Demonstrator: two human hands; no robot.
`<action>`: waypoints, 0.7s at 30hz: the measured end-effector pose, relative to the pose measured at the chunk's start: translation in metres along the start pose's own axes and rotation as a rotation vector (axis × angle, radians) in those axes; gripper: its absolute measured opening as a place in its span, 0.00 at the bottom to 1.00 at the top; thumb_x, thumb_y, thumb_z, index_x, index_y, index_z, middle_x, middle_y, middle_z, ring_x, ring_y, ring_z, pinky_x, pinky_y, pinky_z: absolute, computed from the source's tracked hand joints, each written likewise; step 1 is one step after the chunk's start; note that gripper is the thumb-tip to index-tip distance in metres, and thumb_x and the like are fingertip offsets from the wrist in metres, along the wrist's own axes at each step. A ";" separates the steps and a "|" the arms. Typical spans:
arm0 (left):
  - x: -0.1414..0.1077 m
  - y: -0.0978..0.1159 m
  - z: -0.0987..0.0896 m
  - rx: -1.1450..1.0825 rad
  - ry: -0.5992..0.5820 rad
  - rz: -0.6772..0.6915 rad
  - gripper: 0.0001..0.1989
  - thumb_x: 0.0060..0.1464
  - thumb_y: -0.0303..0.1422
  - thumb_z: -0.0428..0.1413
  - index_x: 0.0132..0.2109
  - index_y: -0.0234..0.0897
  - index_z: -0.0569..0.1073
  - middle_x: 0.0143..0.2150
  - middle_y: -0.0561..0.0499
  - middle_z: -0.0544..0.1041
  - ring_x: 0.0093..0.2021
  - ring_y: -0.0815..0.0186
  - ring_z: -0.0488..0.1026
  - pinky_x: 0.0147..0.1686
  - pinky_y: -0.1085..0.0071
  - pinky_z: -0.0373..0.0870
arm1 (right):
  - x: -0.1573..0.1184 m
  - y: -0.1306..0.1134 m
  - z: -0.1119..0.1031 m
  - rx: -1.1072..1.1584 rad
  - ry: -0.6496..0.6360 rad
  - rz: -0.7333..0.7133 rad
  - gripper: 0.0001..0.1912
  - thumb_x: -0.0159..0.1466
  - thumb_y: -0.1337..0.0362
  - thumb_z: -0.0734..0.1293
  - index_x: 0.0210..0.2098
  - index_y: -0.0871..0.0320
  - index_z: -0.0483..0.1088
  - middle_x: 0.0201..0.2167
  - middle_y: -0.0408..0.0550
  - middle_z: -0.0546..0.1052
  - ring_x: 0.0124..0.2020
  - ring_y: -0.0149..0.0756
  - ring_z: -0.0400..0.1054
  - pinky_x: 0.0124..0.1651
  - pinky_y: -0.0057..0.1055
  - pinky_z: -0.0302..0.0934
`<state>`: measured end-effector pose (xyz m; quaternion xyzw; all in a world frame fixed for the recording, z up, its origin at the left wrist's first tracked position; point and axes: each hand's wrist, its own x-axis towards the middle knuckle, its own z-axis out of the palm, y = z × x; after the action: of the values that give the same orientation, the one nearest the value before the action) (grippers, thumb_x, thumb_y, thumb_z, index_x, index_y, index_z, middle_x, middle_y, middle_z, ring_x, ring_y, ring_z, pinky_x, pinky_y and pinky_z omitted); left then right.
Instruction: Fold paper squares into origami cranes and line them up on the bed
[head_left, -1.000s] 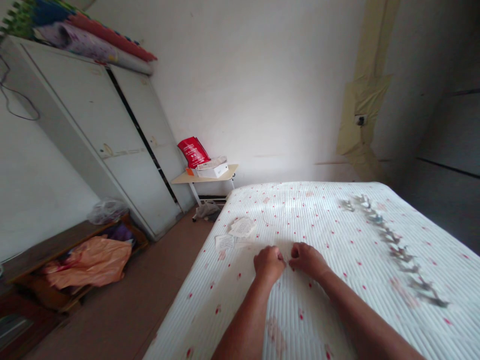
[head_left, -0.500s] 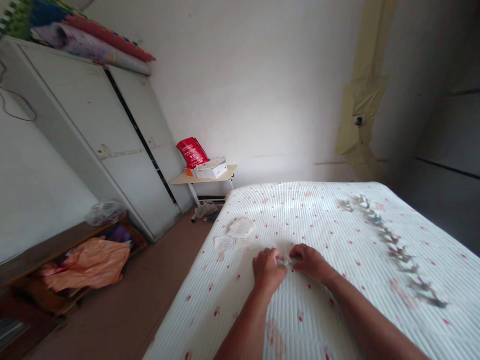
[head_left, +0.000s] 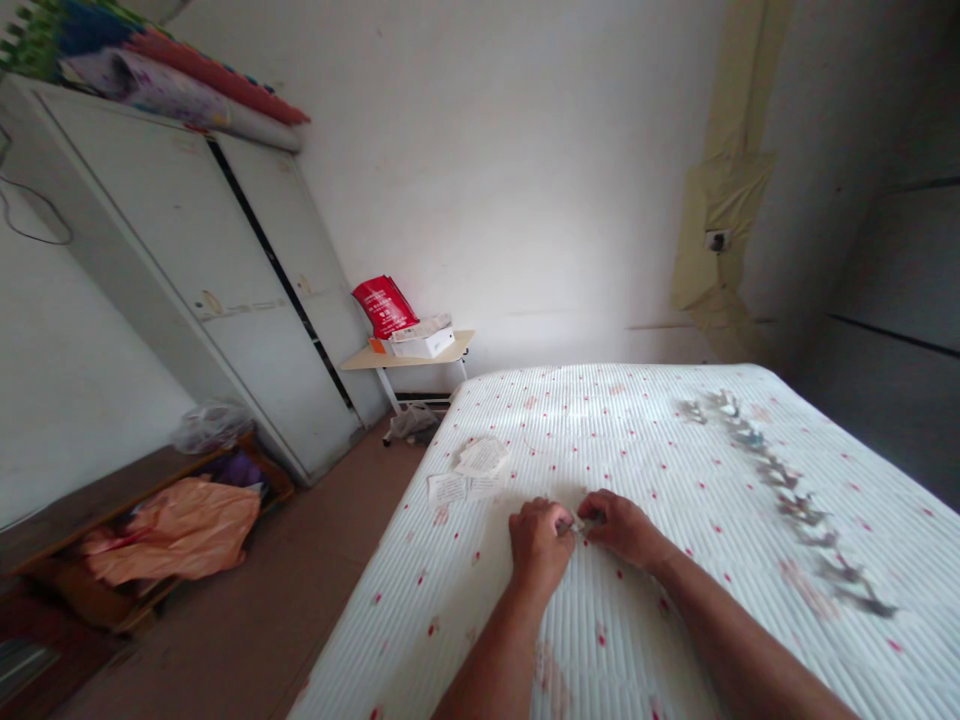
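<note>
Near the lower centre of the frame, the left hand (head_left: 538, 540) and the right hand (head_left: 619, 525) met over a quilted white bedspread (head_left: 600, 420) dotted with red. The fingers of both hands were narrow, pinching opposite ends of a small, pale twist of paper (head_left: 577, 526), which lay in the gap between them; its exact shape was too small to make out. Up and to the left of the left hand, a rounded printed paper (head_left: 484, 457) lay just beside a rectangular printed slip (head_left: 448, 488), both on the bedspread. At the right of the frame, a slanting row of small folded figures (head_left: 802, 508) ran from near the bed's far edge down toward the lower right, their details blurred. Beyond the bed, left of centre, a counter (head_left: 360, 358) with pale legs carried a red bag (head_left: 385, 306) and a white box (head_left: 431, 344). A grey wardrobe (head_left: 157, 210) filled the upper left, with rolled mats (head_left: 202, 100) on top.
</note>
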<state>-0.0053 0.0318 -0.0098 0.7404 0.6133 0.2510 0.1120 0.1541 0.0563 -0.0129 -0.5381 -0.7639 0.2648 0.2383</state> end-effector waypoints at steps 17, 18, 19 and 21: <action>0.001 -0.002 0.007 -0.100 0.105 0.201 0.10 0.43 0.19 0.50 0.28 0.38 0.68 0.29 0.54 0.72 0.35 0.66 0.67 0.35 0.72 0.56 | 0.000 0.003 -0.001 0.408 0.077 -0.030 0.10 0.50 0.67 0.59 0.29 0.58 0.71 0.27 0.44 0.74 0.31 0.34 0.66 0.36 0.30 0.59; 0.001 -0.002 0.007 -0.110 0.109 0.213 0.10 0.43 0.18 0.49 0.28 0.38 0.68 0.29 0.54 0.72 0.34 0.67 0.67 0.35 0.72 0.56 | 0.000 0.002 -0.002 0.436 0.081 -0.030 0.09 0.51 0.66 0.60 0.29 0.58 0.71 0.27 0.44 0.74 0.31 0.35 0.66 0.37 0.30 0.59; 0.001 -0.003 0.007 -0.120 0.114 0.226 0.10 0.43 0.18 0.49 0.28 0.38 0.68 0.29 0.54 0.72 0.34 0.67 0.67 0.35 0.72 0.57 | -0.001 0.001 -0.002 0.459 0.086 -0.030 0.09 0.52 0.64 0.60 0.29 0.58 0.71 0.27 0.44 0.74 0.31 0.35 0.66 0.37 0.31 0.59; 0.001 -0.003 0.008 -0.140 0.122 0.249 0.10 0.43 0.18 0.49 0.28 0.37 0.67 0.29 0.54 0.72 0.34 0.67 0.66 0.35 0.72 0.57 | -0.002 -0.002 -0.003 0.506 0.090 -0.032 0.09 0.52 0.62 0.62 0.28 0.58 0.72 0.27 0.44 0.74 0.32 0.35 0.66 0.39 0.32 0.59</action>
<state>-0.0037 0.0349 -0.0182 0.7846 0.5033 0.3498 0.0938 0.1556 0.0544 -0.0094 -0.4603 -0.6703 0.4195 0.4035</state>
